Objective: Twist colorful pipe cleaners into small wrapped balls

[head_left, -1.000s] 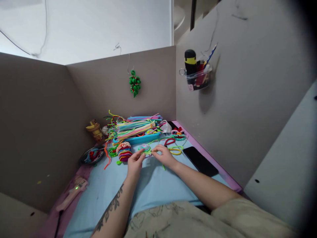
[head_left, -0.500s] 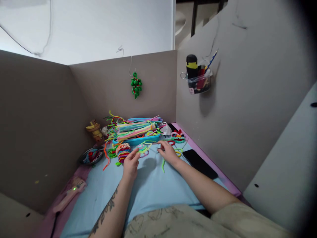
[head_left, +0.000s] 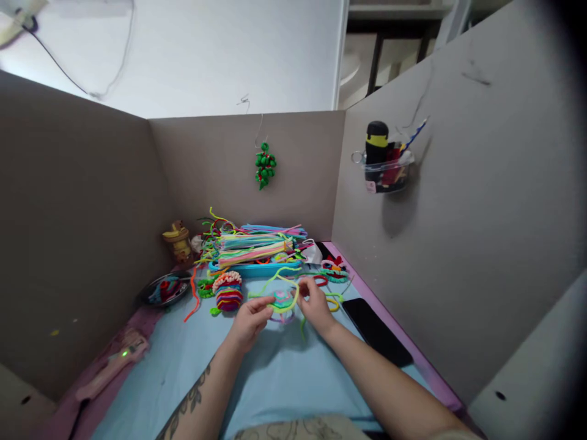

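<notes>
My left hand point(head_left: 250, 321) pinches a small coiled pipe-cleaner piece point(head_left: 282, 300), teal and pink with a lime-green edge, just above the light blue mat point(head_left: 275, 373). My right hand point(head_left: 315, 304) grips a lime-green pipe cleaner point(head_left: 279, 275) that loops up from the coil and trails down past my fingers. Both hands meet over the middle of the mat.
A pile of coloured pipe cleaners point(head_left: 252, 244) lies on a blue tray at the back. A striped coiled ball point(head_left: 228, 292), a dark dish point(head_left: 165, 288), a black phone point(head_left: 376, 330), a pink glue gun point(head_left: 112, 363) and brown cardboard walls surround the mat.
Both hands have lifted the coil off the mat and drawn it slightly nearer. The green pipe cleaner now arcs around the coil. The camera view has tilted and shifted.
</notes>
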Demonstrator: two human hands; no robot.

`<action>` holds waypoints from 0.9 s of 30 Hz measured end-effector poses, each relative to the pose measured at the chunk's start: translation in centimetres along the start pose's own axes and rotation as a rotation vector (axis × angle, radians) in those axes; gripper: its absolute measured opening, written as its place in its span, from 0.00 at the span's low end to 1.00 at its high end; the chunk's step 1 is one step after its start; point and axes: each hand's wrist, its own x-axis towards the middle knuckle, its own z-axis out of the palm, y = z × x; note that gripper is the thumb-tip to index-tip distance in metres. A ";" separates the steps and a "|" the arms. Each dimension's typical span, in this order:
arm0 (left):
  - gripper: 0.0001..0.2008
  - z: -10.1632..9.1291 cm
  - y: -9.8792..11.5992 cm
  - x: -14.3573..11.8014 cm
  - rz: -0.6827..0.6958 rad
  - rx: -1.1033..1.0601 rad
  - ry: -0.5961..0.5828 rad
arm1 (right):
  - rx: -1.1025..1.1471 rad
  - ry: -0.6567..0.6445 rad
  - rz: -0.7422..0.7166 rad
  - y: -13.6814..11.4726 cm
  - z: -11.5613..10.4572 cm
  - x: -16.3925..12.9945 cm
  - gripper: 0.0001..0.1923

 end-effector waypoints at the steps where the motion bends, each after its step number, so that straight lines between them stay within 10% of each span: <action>1: 0.22 0.1 0.0 -0.1 -0.006 0.005 -0.014 | 0.007 0.036 0.020 -0.1 -0.1 -0.1 0.10; 10: 0.28 -0.4 -0.2 0.7 0.075 0.006 0.173 | -0.155 -0.235 -0.096 -0.4 -1.5 0.9 0.05; 17: 0.30 -1.0 -0.3 1.4 0.166 0.057 0.382 | -0.126 -0.037 -0.110 -1.4 -2.5 1.1 0.07; 27: 0.31 -1.4 -0.1 1.6 0.212 0.005 0.402 | -0.415 -0.423 -0.193 0.3 -1.9 1.3 0.06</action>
